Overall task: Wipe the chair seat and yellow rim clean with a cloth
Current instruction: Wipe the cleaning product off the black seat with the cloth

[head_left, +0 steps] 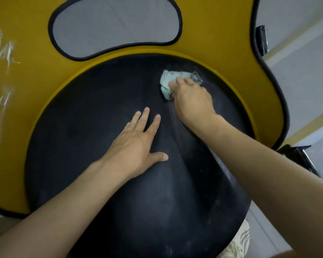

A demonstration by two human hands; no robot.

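Cloth [168,81]: pale, soft, light, bunched under the right hand [192,99], whose curled fingers grip it; probably best held by its bunched middle.
Chair seat [82,146]: black, firm-looking, under both hands.
Left hand [134,144]: flat, fingers spread.
Yellow rim [50,95]: just beyond the right hand.

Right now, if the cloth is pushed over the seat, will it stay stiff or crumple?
Probably floppy: the cloth is bunched in folds under the right hand. It looks small beside the hand, so likely light. On the smooth black seat it should slide easily.
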